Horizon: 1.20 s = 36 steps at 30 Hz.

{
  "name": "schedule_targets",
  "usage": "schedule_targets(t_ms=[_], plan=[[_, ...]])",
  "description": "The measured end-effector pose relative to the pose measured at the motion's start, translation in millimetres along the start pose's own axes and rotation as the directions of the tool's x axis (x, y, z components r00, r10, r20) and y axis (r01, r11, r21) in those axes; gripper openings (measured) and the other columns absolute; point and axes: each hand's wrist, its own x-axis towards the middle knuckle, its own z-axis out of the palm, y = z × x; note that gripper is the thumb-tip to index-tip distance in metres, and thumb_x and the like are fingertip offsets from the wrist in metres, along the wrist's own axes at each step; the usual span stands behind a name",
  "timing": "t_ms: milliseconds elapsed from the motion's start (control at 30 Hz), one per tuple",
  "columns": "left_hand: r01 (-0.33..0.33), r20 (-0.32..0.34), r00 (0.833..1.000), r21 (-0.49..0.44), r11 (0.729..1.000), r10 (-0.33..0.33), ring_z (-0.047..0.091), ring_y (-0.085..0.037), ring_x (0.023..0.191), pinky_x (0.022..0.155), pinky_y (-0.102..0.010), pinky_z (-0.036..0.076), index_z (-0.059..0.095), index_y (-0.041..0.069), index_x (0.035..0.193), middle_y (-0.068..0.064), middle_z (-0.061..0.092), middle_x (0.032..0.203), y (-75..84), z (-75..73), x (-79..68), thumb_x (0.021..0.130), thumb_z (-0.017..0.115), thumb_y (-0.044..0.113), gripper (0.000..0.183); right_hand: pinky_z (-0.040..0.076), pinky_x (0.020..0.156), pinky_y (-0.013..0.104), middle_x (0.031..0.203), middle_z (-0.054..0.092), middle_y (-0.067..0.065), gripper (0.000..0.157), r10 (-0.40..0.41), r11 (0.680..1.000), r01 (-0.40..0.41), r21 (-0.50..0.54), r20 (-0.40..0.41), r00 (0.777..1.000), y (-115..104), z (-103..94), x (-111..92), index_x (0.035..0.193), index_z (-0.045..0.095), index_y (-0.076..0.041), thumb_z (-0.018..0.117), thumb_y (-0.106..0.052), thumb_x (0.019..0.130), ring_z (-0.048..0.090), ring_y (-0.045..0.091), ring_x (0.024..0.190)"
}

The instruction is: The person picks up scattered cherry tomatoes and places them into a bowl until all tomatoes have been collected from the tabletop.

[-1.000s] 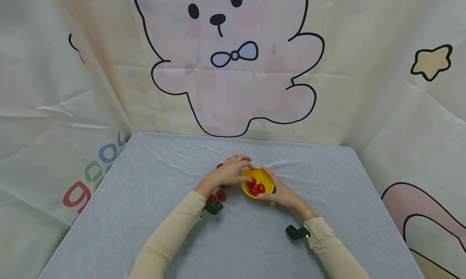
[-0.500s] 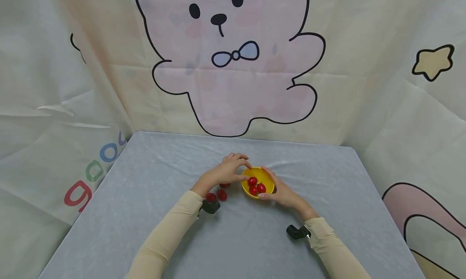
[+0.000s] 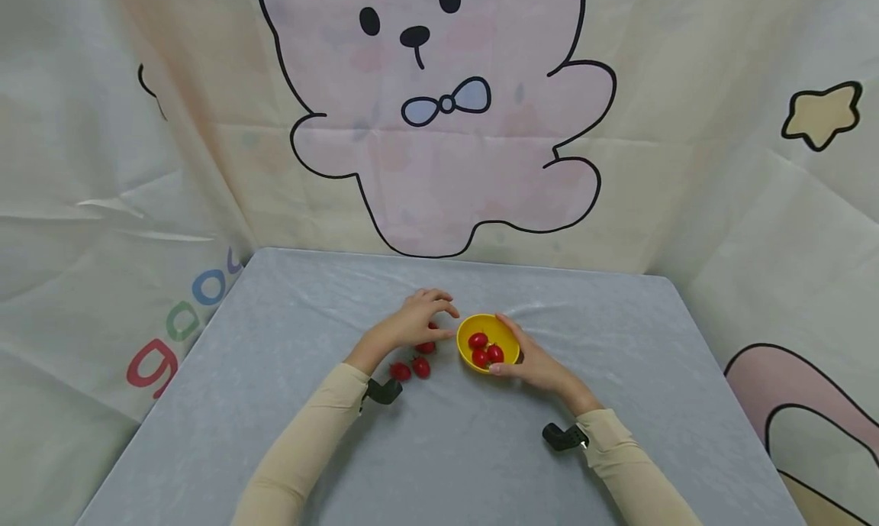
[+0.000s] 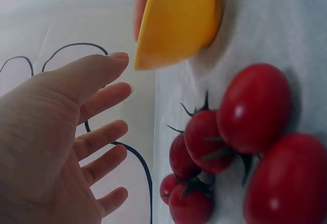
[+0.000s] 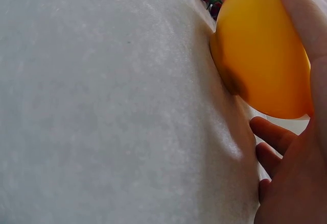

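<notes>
Fingers spread and holding nothing, my left hand [image 3: 410, 321] hovers just left of the yellow bowl [image 3: 489, 324]. Three red cherry tomatoes [image 3: 478, 340] lie inside the bowl. My right hand [image 3: 537, 364] holds the bowl's right side, thumb at the near rim and fingers round the far side. Below and beside the left hand, several loose cherry tomatoes [image 3: 421, 368] lie on the cloth, some partly hidden by that hand. In the left wrist view, green stems show on some tomatoes [image 4: 255, 106]. From the right wrist, the bowl's outer wall [image 5: 260, 50] is seen close up.
A pale grey-blue cloth [image 3: 467, 457] covers the table, whose far edge meets a printed curtain [image 3: 439, 182]. Dark wrist cameras [image 3: 565, 437] sit on both cuffs, low above the cloth.
My left hand has drawn away from the bowl to the left, over the loose tomatoes. The right hand stays on the bowl, which still holds three tomatoes.
</notes>
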Motion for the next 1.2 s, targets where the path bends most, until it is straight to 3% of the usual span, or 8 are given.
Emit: schedule_targets(t_ms=[667, 1200], plan=[[0.049, 0.001, 0.999, -0.072, 0.996, -0.049, 0.038, -0.031, 0.136, 0.116, -0.054, 0.029, 0.066, 0.017, 0.123, -0.01, 0.047, 0.148, -14.5, 4.3, -29.6, 0.091, 0.071, 0.032, 0.036, 0.02, 0.119, 0.065, 0.166, 0.018, 0.012, 0.103, -0.019, 1.0, 0.019, 0.013, -0.006, 1.0, -1.8, -0.8, -3.3, 0.158, 0.012, -0.036, 0.078, -0.047, 0.081, 0.028, 0.038, 0.147], [0.065, -0.005, 0.998, -0.062, 0.996, -0.065, 0.035, -0.031, 0.137, 0.115, -0.056, 0.029, 0.066, 0.022, 0.121, -0.009, 0.046, 0.148, -24.4, 12.1, -39.3, 0.092, 0.07, 0.035, 0.033, 0.02, 0.118, 0.066, 0.166, 0.017, 0.012, 0.103, -0.009, 1.0, 0.009, -0.001, -0.003, 1.0, -2.2, -0.7, -2.6, 0.158, 0.01, -0.037, 0.078, -0.048, 0.081, 0.027, 0.039, 0.148]])
